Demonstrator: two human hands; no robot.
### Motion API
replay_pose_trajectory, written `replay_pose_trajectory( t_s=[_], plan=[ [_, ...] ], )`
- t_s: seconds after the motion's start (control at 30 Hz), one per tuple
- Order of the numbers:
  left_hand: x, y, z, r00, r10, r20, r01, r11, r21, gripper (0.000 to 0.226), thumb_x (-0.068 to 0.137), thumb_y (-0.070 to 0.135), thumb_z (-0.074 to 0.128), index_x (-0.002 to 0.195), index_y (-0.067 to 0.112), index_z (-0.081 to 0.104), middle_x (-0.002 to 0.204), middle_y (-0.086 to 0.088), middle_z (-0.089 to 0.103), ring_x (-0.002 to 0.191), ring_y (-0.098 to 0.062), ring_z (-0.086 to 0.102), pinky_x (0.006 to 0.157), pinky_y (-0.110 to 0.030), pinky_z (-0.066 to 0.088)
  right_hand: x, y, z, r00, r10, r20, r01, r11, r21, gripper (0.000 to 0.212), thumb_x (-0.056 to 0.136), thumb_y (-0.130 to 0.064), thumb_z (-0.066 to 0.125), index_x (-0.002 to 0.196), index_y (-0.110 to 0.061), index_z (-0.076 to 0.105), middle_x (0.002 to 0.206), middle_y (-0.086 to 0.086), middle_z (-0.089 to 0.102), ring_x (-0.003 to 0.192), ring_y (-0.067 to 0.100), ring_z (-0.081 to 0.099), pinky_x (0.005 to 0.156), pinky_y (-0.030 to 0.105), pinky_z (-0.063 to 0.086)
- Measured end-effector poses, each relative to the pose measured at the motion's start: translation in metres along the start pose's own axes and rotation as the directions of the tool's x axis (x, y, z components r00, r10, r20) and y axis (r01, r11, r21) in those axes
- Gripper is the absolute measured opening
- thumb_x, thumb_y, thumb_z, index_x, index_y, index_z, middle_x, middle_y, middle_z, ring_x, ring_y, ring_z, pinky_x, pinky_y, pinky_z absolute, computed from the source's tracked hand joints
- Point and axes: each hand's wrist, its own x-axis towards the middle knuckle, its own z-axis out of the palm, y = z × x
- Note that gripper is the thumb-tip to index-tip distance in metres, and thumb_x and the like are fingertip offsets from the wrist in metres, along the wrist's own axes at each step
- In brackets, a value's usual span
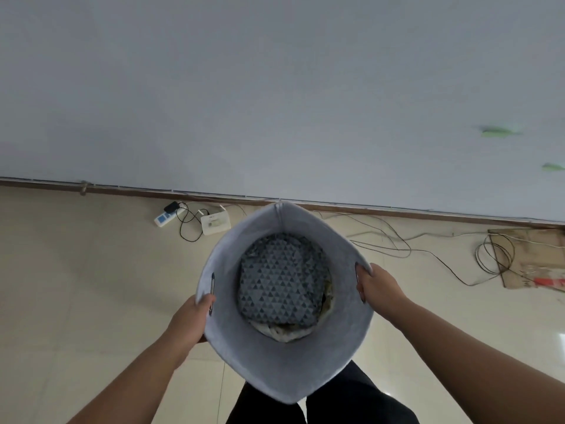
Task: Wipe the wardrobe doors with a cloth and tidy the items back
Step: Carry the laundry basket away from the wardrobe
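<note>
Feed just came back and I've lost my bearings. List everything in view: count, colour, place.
Round grey felt basket: one, pale grey, centre, held above the floor.
Triangle-patterned fabric: one, dark grey, inside the basket, on top.
Crumpled pale cloth: one, off-white, under the patterned fabric.
Power strip: one, white and blue, on the floor by the wall, left.
Black plug adapter: one, on the strip.
Flat white box: one, right of the strip.
Loose cables: several, dark and pale, along the floor, right.
Flattened cardboard: one, brown, far right.
Green marks: two, on the pale wall, right.
Black trousers: below the basket.
Left hand: grips the basket's left rim.
Right hand: grips the right rim.
</note>
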Motion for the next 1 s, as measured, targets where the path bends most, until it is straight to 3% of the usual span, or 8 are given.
replay_pose_trajectory(
  t_s=[0.07, 0.2, 0.3, 0.47, 0.6, 0.67, 0.8, 1.0],
  plan=[
    [0.034, 0.006, 0.001, 1.0, -0.015, -0.007, 0.015, 1.0, 0.001, 0.032, 0.107, 0.041, 0.046, 0.112, 0.022, 0.071, 0.1, -0.006, 0.08, 0.091, -0.027, 0.078, 0.087, -0.049, 0.064, 0.036, -0.009, 0.012, 1.0, 0.01, 0.011, -0.01, 1.0, 0.002, 0.048, 0.105, -0.045, 0.034, 0.079, -0.012, 0.059, 0.078, 0.012, 0.069, 0.068, 0.025, 0.059, 0.064, 0.036, 0.046],
    [0.11, 0.01, 0.009, 0.998, -0.047, -0.036, 0.046, 0.998, -0.034, 0.028, 0.105, 0.039, 0.05, 0.107, 0.024, 0.073, 0.091, -0.001, 0.082, 0.08, -0.021, 0.08, 0.064, -0.033, 0.062, 0.115, -0.02, 0.044, 0.998, 0.027, 0.057, -0.027, 1.0, -0.006, 0.044, 0.104, -0.039, 0.036, 0.078, -0.012, 0.06, 0.075, 0.011, 0.065, 0.065, 0.024, 0.055, 0.062, 0.035, 0.042],
    [0.151, 0.016, 0.013, 0.996, -0.052, -0.071, 0.047, 0.996, -0.073, 0.025, 0.105, 0.039, 0.051, 0.101, 0.025, 0.072, 0.09, -0.002, 0.082, 0.075, -0.019, 0.079, 0.059, -0.03, 0.059, 0.157, -0.025, 0.062, 0.998, 0.041, 0.056, -0.04, 0.999, -0.016, 0.043, 0.103, -0.037, 0.038, 0.076, -0.012, 0.061, 0.074, 0.009, 0.064, 0.065, 0.023, 0.055, 0.061, 0.034, 0.043],
    [0.241, 0.005, 0.025, 0.99, -0.106, -0.097, 0.096, 0.99, -0.099, 0.024, 0.105, 0.036, 0.051, 0.109, 0.02, 0.069, 0.099, -0.008, 0.078, 0.085, -0.027, 0.077, 0.062, -0.032, 0.059, 0.238, -0.024, 0.107, 0.996, 0.05, 0.074, -0.047, 0.998, -0.038, 0.038, 0.1, -0.032, 0.041, 0.079, -0.009, 0.064, 0.078, 0.011, 0.065, 0.067, 0.025, 0.056, 0.06, 0.034, 0.043],
    [0.29, -0.013, 0.041, 0.985, -0.138, -0.103, 0.13, 0.988, -0.081, 0.026, 0.106, 0.033, 0.053, 0.117, 0.015, 0.068, 0.107, -0.011, 0.076, 0.088, -0.028, 0.075, 0.062, -0.031, 0.059, 0.279, -0.013, 0.133, 0.995, 0.056, 0.088, -0.046, 0.993, -0.108, 0.037, 0.102, -0.019, 0.04, 0.094, 0.005, 0.067, 0.096, 0.026, 0.07, 0.085, 0.038, 0.065, 0.074, 0.046, 0.054],
    [0.305, -0.022, 0.048, 0.984, -0.145, -0.103, 0.14, 0.989, -0.056, 0.028, 0.106, 0.032, 0.052, 0.121, 0.013, 0.067, 0.11, -0.013, 0.075, 0.091, -0.03, 0.074, 0.069, -0.037, 0.062, 0.292, -0.004, 0.144, 0.993, 0.083, 0.08, -0.075, 0.992, -0.098, 0.035, 0.101, -0.018, 0.042, 0.094, 0.005, 0.067, 0.098, 0.027, 0.07, 0.078, 0.033, 0.063, 0.068, 0.04, 0.05],
    [0.325, -0.028, 0.055, 0.985, -0.137, -0.109, 0.14, 0.99, 0.017, 0.025, 0.105, 0.032, 0.047, 0.114, 0.017, 0.065, 0.108, -0.012, 0.073, 0.092, -0.032, 0.072, 0.086, -0.05, 0.063, 0.309, 0.009, 0.156, 0.991, 0.116, 0.065, -0.11, 0.99, -0.086, 0.03, 0.097, -0.019, 0.045, 0.091, -0.001, 0.068, 0.093, 0.02, 0.07, 0.068, 0.026, 0.055, 0.06, 0.033, 0.043],
    [0.331, -0.024, 0.053, 0.994, -0.051, -0.098, 0.056, 0.997, 0.05, 0.022, 0.098, 0.026, 0.053, 0.11, 0.015, 0.068, 0.105, -0.012, 0.074, 0.094, -0.034, 0.073, 0.081, -0.046, 0.065, 0.319, 0.007, 0.155, 0.995, 0.059, 0.076, -0.05, 0.993, -0.11, 0.021, 0.087, -0.019, 0.054, 0.086, -0.004, 0.069, 0.076, 0.012, 0.067, 0.065, 0.024, 0.055, 0.056, 0.03, 0.045]
  ],
)
